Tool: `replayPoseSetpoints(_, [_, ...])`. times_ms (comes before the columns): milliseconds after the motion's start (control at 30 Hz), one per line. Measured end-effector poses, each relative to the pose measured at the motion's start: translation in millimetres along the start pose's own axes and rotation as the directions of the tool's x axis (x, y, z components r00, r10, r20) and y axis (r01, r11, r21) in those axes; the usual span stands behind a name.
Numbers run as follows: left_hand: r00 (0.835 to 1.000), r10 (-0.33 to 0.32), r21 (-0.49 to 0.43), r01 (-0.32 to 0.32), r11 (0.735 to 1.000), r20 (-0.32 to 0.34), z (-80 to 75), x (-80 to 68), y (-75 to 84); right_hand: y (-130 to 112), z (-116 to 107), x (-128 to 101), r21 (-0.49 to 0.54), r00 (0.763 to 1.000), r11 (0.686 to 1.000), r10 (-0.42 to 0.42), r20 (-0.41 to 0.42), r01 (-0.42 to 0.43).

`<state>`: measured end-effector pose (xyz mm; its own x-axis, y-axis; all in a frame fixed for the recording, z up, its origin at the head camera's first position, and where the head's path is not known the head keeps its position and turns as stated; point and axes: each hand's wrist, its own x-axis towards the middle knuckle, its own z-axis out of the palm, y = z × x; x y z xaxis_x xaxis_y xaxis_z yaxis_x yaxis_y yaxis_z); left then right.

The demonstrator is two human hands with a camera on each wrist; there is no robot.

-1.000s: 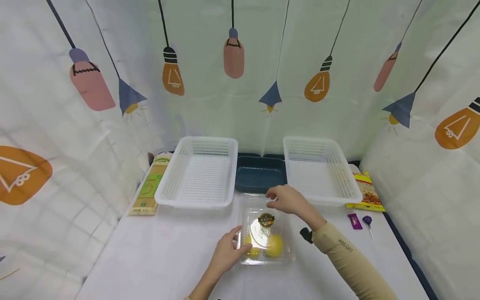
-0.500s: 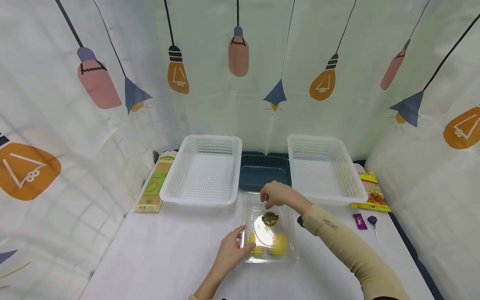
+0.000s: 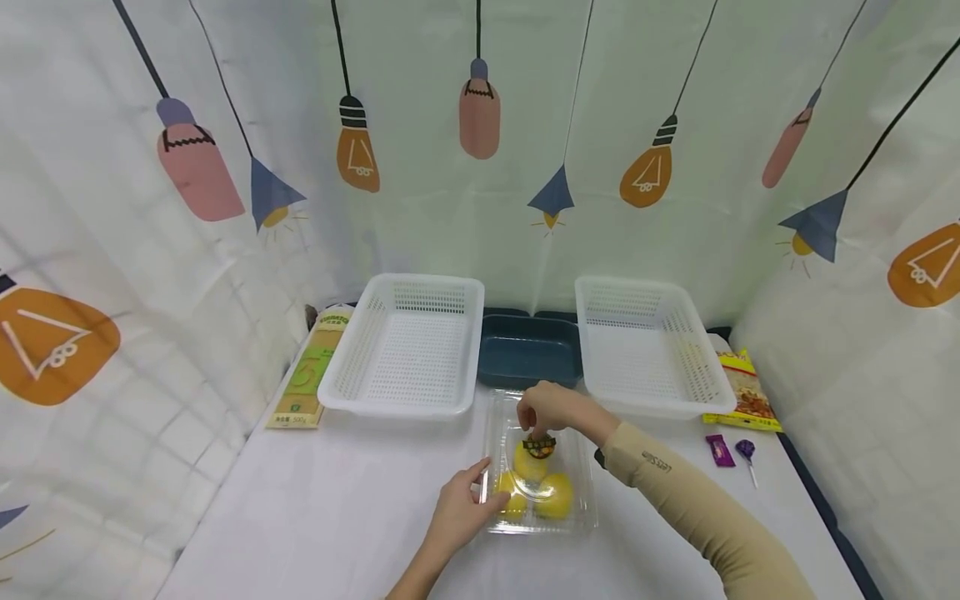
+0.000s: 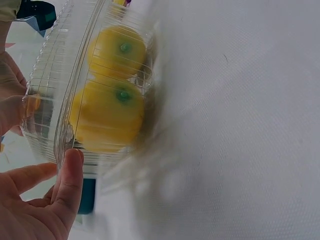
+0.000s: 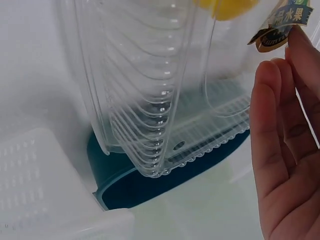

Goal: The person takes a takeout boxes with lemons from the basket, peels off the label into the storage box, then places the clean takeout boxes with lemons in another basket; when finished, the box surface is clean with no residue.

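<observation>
A clear plastic clamshell box (image 3: 583,500) lies on the white table with three yellow round fruits (image 3: 555,496) inside. My left hand (image 3: 480,492) presses against the box's left side, thumb on the rim and fingers fairly straight. The left wrist view shows that thumb (image 4: 70,170) at the rim of the box (image 4: 50,100), with the fruits (image 4: 107,117) just behind the wall. My right hand (image 3: 534,417) reaches over the far end and holds the lid by its edge, just above the round label sticker (image 3: 538,446). In the right wrist view my fingers (image 5: 285,150) lie along the lid beside the sticker (image 5: 277,30).
Two white perforated baskets (image 3: 390,404) (image 3: 660,407) stand behind the box with a dark blue tray (image 3: 528,358) between them. A green noodle packet (image 3: 307,375) lies far left. A yellow snack bag (image 3: 742,392), a purple sachet (image 3: 718,450) and a lollipop (image 3: 745,450) lie right.
My right hand has drawn back from the far rim onto the lid beside the sticker. The fruits show more plainly through the lid. My left hand stays at the box's left side.
</observation>
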<state>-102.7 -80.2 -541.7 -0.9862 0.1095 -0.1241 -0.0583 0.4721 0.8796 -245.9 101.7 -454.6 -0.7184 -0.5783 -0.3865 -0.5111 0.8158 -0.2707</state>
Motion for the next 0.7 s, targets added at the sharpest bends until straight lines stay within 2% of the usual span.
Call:
replayPoseSetpoints(267, [1.0,-0.004,-0.028,0.003,1.0,-0.013,-0.5,1.8,0.3,-4.2,1.0,-4.5,-0.023,1.0,1.0,0.009,-0.003,-0.009])
replayPoseSetpoints(700, [1.0,-0.019,-0.019,0.019,1.0,-0.009,-0.5,1.1,1.2,-3.7,13.3,-6.1,-0.085,0.998,0.996,0.004,-0.064,-0.009])
